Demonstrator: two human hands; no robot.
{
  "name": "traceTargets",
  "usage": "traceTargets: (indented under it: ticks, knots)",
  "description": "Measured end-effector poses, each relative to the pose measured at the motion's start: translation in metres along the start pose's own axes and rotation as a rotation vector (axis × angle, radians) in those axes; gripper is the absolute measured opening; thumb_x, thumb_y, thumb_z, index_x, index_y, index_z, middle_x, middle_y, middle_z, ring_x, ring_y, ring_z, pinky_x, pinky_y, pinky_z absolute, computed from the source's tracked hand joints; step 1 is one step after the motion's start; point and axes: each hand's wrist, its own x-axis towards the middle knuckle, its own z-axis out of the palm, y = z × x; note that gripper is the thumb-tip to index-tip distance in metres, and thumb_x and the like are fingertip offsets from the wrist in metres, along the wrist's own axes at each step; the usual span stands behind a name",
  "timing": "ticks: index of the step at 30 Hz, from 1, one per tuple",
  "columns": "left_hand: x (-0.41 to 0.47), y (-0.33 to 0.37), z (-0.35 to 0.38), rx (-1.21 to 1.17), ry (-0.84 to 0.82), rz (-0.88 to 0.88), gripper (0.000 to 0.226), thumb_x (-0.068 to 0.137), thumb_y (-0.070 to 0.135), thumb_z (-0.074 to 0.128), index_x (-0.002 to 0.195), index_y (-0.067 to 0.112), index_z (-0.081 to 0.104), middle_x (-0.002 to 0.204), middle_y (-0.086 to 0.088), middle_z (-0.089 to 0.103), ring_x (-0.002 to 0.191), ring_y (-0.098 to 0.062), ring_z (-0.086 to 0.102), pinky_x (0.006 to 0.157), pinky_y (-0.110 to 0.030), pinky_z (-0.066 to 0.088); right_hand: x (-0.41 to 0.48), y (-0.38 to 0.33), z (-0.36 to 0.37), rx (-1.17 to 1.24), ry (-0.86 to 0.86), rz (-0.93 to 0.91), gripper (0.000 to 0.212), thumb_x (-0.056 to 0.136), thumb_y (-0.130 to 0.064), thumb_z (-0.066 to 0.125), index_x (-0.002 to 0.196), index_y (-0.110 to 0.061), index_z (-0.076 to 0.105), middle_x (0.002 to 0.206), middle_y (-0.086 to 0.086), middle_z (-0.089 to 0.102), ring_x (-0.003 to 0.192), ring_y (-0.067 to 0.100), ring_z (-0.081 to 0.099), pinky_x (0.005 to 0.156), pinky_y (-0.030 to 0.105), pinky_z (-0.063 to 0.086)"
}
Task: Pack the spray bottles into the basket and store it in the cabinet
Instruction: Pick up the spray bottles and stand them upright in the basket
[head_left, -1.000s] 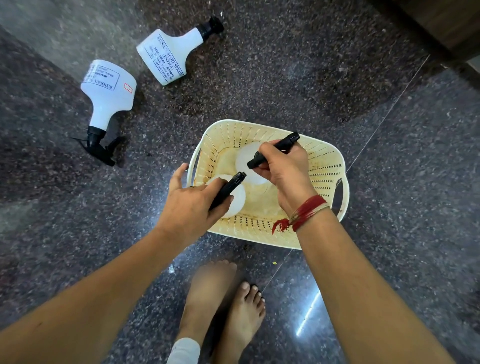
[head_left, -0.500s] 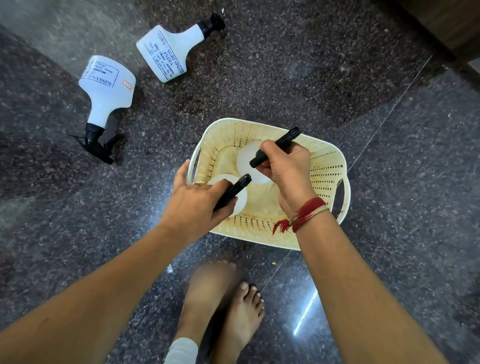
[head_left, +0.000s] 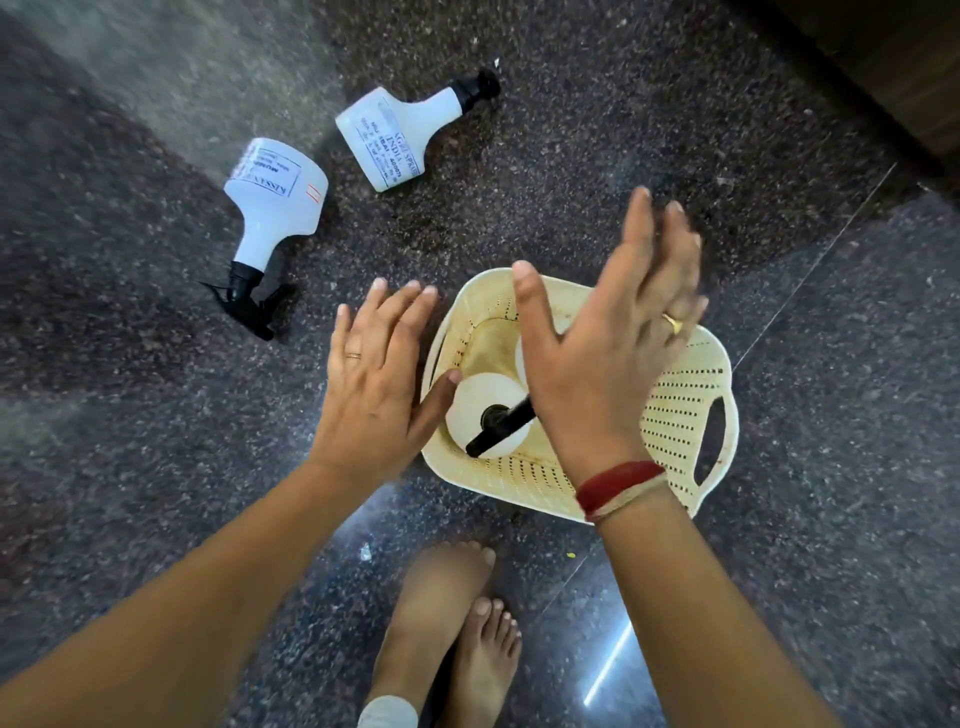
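Observation:
A cream perforated basket (head_left: 675, 415) stands on the dark granite floor. Inside it a white spray bottle (head_left: 480, 405) stands upright with its black trigger head on top; a second white bottle (head_left: 519, 358) behind it is mostly hidden by my right hand. My left hand (head_left: 374, 379) hovers open at the basket's left rim, holding nothing. My right hand (head_left: 608, 332) is lifted above the basket, fingers spread, blurred. Two more white spray bottles lie on the floor: one (head_left: 275, 208) to the far left, another (head_left: 400, 135) behind the basket.
My bare feet (head_left: 457, 634) stand just in front of the basket. A dark wooden cabinet base (head_left: 883, 67) runs along the top right corner. Speckled floor surrounds the basket.
Both hands have let go of the trigger heads of the two bottles in the basket and risen with fingers spread. The view has shifted, so the floor bottles appear closer.

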Motion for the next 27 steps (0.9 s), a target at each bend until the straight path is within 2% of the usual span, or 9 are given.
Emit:
traceTargets:
  ticks: [2,4,8,12,16,18,21,23,27]
  knots:
    - [0.007,-0.014,-0.002,0.065,-0.011,-0.009,0.071,0.095,0.049,0.036,0.152,0.012,0.016,0.159,-0.007,0.017,0.147,-0.017,-0.003,0.118,-0.044,-0.004,0.009,-0.016,0.017,-0.034,-0.036,-0.12,0.08,0.088,-0.057,0.048,0.15,-0.017,0.016,0.159,0.012,0.01,0.146,0.03,0.004,0.113,0.056,-0.001]
    - [0.018,-0.033,-0.006,0.123,0.015,-0.047,0.073,0.095,0.046,0.038,0.153,0.011,0.01,0.16,-0.008,0.011,0.147,-0.019,-0.006,0.118,-0.044,-0.005,0.018,-0.028,0.038,-0.11,-0.104,-0.215,0.082,0.087,-0.051,0.05,0.151,-0.015,0.014,0.159,0.014,0.007,0.146,0.032,0.002,0.113,0.057,-0.002]
    - [0.033,-0.079,-0.023,0.18,0.088,-0.229,0.073,0.094,0.037,0.046,0.152,0.008,0.013,0.16,-0.011,0.013,0.148,-0.026,0.0,0.117,-0.046,-0.003,0.039,-0.043,0.079,-0.235,-0.268,-0.335,0.085,0.088,-0.048,0.05,0.151,-0.014,0.006,0.16,0.013,-0.002,0.147,0.031,-0.005,0.114,0.055,-0.005]
    - [0.04,-0.123,-0.026,0.289,0.009,-0.248,0.074,0.094,0.033,0.052,0.152,0.006,0.013,0.16,-0.012,0.012,0.148,-0.027,-0.001,0.118,-0.05,0.001,0.065,-0.051,0.114,-0.306,-0.326,-0.421,0.083,0.087,-0.044,0.053,0.151,-0.012,0.01,0.159,0.015,-0.002,0.146,0.033,-0.005,0.115,0.056,-0.003]
    - [0.049,-0.152,-0.025,0.246,0.012,-0.434,0.076,0.092,0.032,0.055,0.151,0.005,0.014,0.159,-0.014,0.015,0.148,-0.031,0.0,0.117,-0.051,0.002,0.094,-0.06,0.15,-0.384,-0.399,-0.464,0.085,0.084,-0.037,0.057,0.15,-0.01,0.01,0.159,0.015,-0.004,0.146,0.033,-0.006,0.115,0.057,-0.003]
    - [0.052,-0.165,-0.022,0.255,-0.045,-0.496,0.079,0.092,0.035,0.054,0.152,0.007,0.012,0.158,-0.014,0.017,0.148,-0.03,0.002,0.119,-0.052,0.005,0.111,-0.063,0.169,-0.435,-0.44,-0.473,0.084,0.084,-0.028,0.055,0.15,-0.011,0.007,0.159,0.013,-0.007,0.146,0.033,-0.008,0.115,0.057,-0.004]
    - [0.06,-0.18,-0.017,0.239,-0.135,-0.579,0.081,0.092,0.043,0.053,0.152,0.009,0.01,0.156,-0.013,0.023,0.147,-0.029,0.011,0.118,-0.05,0.01,0.134,-0.061,0.191,-0.536,-0.475,-0.487,0.083,0.083,-0.016,0.052,0.15,-0.011,0.004,0.16,0.011,-0.007,0.146,0.032,-0.009,0.115,0.056,-0.004]
    - [0.068,-0.186,-0.013,0.215,-0.153,-0.614,0.079,0.091,0.046,0.052,0.151,0.01,0.015,0.151,-0.012,0.032,0.142,-0.03,0.025,0.115,-0.049,0.02,0.15,-0.059,0.204,-0.59,-0.496,-0.487,0.081,0.085,-0.013,0.05,0.151,-0.01,0.002,0.16,0.01,-0.005,0.146,0.033,-0.008,0.116,0.057,-0.003]
    - [0.079,-0.189,-0.007,0.235,-0.153,-0.645,0.045,0.094,0.041,0.049,0.131,0.017,0.039,0.122,-0.011,0.058,0.112,-0.036,0.054,0.09,-0.048,0.039,0.171,-0.058,0.217,-0.629,-0.527,-0.472,0.079,0.088,-0.01,0.051,0.151,-0.012,0.002,0.161,0.007,0.001,0.146,0.036,-0.003,0.115,0.058,-0.001]
